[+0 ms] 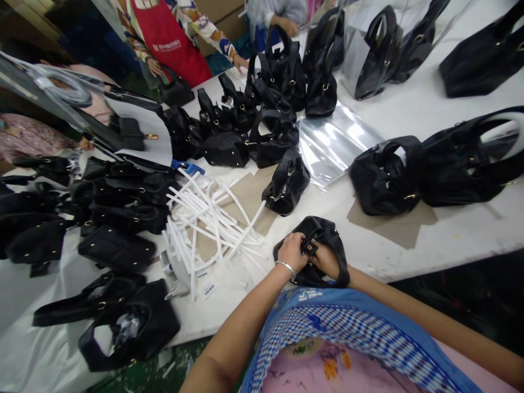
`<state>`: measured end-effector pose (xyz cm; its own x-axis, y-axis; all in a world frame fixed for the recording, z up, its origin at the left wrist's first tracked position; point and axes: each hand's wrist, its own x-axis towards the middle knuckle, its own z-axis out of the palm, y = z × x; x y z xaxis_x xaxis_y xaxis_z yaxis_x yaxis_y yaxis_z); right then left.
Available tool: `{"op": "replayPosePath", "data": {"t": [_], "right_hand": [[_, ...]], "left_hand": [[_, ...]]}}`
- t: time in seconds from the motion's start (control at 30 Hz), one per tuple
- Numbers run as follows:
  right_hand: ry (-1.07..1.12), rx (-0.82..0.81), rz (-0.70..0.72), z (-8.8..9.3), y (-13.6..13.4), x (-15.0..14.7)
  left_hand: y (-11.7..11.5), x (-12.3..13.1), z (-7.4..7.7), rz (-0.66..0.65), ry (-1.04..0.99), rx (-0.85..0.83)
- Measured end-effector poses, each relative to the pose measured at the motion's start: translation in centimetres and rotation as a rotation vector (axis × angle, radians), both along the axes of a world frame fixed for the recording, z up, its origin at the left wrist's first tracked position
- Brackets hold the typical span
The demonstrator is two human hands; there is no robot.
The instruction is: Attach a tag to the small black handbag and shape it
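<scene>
A small black handbag (301, 275) rests at the table's near edge, close to my body. My left hand (292, 252), with a silver bangle at the wrist, is closed on the bag's top edge near its opening. Through the loop of the handle reaches my right hand (325, 259), its fingers closed at the opening beside a small dark tab; the fingertips are partly hidden. Just beyond lies another black handbag (286, 183) with a white tube (256, 224) touching its left end.
A pile of white tubes (213, 218) lies left of my hands, on brown card (254, 191). Clear plastic sheets (331, 144) lie beyond. Black handbags crowd the left and back; more stand right (385, 177). A person in a red apron (170, 41) and other people stand across the table.
</scene>
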<state>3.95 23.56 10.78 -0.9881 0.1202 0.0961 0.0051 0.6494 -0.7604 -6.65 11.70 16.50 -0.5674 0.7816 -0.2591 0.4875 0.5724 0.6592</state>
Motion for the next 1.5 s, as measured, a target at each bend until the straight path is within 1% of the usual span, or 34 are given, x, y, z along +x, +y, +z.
{"op": "replayPosePath", "data": {"t": [0.13,0.27,0.37,0.47,0.53,0.57,0.7,0.77,0.9,1.03,1.1,1.17,1.27,1.33,1.5], "right_hand": [[0.032,-0.001,0.066,0.9,0.5,1.3],[0.077,0.036,0.050,3.1,1.0,3.5],[0.027,0.122,0.021,5.0,1.5,6.1],[-0.085,0.256,-0.054,5.9,2.1,8.6],[-0.131,0.286,-0.104,5.6,2.3,9.4],[-0.133,0.262,-0.122,5.2,2.4,9.5],[-0.098,-0.010,-0.227,3.2,2.8,8.2],[-0.100,-0.088,-0.265,2.5,2.8,7.1],[-0.106,-0.133,-0.282,1.7,2.1,5.4],[-0.122,-0.162,-0.369,1.6,0.7,4.8],[-0.136,-0.170,-0.413,1.6,0.3,4.7],[-0.151,-0.179,-0.428,1.8,0.3,4.6],[-0.176,-0.198,-0.413,1.8,0.7,4.4],[-0.189,-0.217,-0.391,1.6,0.9,4.2],[-0.197,-0.257,-0.357,0.4,0.7,3.9]], "left_hand": [[0.1,-0.3,-0.3,-0.026,-0.023,-0.042],[0.2,-0.5,-0.4,-0.063,0.044,-0.058],[0.4,-0.3,-0.2,-0.066,0.090,-0.098],[0.5,0.0,0.0,-0.080,0.126,-0.125],[0.5,0.1,0.2,-0.089,0.148,-0.129],[0.5,0.2,0.3,-0.094,0.156,-0.128],[0.4,0.2,0.5,-0.110,0.169,-0.129],[0.4,0.3,0.5,-0.109,0.175,-0.133],[0.5,0.9,0.6,-0.104,0.213,-0.129],[0.1,1.5,0.5,-0.083,0.248,-0.065],[-0.4,1.3,0.4,-0.057,0.172,-0.007],[-1.0,0.8,0.3,-0.020,0.008,0.039],[-1.4,-0.1,0.4,0.064,-0.247,0.037],[-1.3,-0.2,0.3,0.134,-0.286,0.037],[-0.4,1.0,-0.3,0.268,-0.228,0.125]]}}
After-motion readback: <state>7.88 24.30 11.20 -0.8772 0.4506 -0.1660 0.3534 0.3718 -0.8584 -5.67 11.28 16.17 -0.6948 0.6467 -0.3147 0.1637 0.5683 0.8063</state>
